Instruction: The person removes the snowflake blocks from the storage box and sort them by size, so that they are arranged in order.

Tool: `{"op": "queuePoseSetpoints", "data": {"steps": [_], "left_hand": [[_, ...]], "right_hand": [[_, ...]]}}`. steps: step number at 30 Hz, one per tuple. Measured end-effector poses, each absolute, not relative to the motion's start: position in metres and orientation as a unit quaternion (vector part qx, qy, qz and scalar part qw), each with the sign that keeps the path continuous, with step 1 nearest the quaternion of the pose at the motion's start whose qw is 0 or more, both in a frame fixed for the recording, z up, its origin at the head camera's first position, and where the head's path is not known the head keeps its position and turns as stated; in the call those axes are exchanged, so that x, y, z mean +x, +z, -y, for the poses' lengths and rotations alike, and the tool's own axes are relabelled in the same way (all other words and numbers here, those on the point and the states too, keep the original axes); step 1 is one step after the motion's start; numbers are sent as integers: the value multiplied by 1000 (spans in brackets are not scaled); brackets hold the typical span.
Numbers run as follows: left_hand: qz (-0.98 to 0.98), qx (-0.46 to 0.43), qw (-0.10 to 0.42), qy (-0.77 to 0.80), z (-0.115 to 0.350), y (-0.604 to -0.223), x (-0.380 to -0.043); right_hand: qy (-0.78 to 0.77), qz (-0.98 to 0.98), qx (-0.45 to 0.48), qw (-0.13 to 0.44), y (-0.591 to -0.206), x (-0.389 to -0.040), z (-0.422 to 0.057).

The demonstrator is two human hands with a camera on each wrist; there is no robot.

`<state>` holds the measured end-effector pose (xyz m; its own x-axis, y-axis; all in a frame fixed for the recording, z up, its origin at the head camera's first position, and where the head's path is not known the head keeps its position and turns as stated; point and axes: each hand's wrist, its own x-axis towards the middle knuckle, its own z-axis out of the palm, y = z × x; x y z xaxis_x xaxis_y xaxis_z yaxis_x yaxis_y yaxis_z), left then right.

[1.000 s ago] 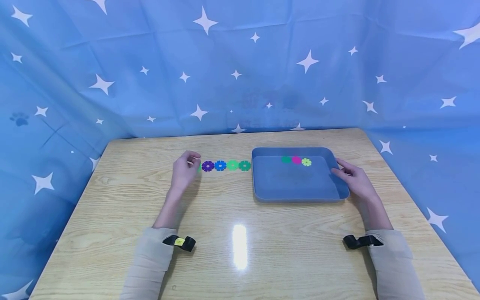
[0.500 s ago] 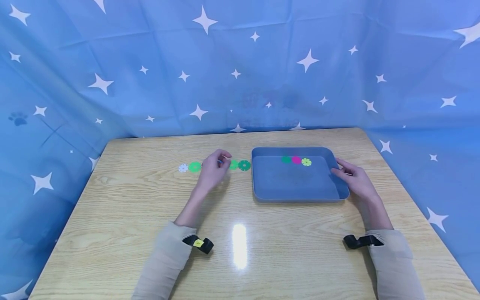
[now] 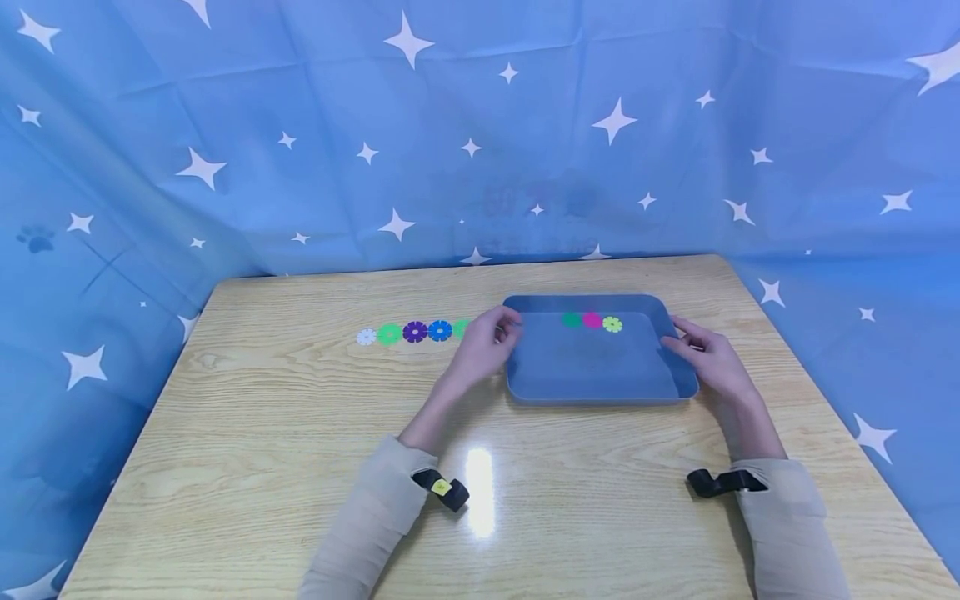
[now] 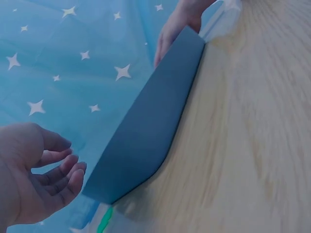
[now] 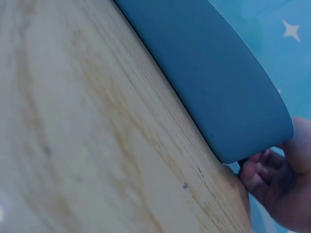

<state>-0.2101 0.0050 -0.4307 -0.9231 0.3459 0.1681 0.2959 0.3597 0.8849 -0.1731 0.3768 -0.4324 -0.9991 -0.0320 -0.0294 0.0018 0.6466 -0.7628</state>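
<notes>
A blue-grey rectangular tray stands on the table with three notched flower discs inside: dark green, pink and yellow-green. My right hand grips its right wall, thumb over the rim and fingers outside. At the left rim, my left hand hovers with loosely bent fingers; the left wrist view shows nothing between them. Left of the tray runs a row of discs: white, light green, purple, blue and green. My left hand hides the row's right end.
The wooden table ends at a blue star-patterned cloth behind and at the sides. Black wrist straps with cameras sit on both sleeves. A bright light reflection lies on the table's middle front.
My left hand has moved right along the disc row to the tray's left rim, uncovering the white, light green, purple and blue discs. The right hand and tray have stayed still.
</notes>
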Motion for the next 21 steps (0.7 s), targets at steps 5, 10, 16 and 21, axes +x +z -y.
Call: {"op": "queuePoseSetpoints", "data": {"steps": [5,10,16,21], "left_hand": [[-833,228,34,504,-25,-432,-212],[-835,248,35,490,-43,-433,-216],[-838,264,43,475,-64,-438,-224],[-849,251,51,462,-77,-442,-232]], "right_hand": [[-412,-911,-7,18,-453,-182,-391],[-413,-911,-3,13,-460,-183,-398],[-414,-910,1,11,-461,-184,-397],[-411,-912,-2,14,-463,-186,-397]]}}
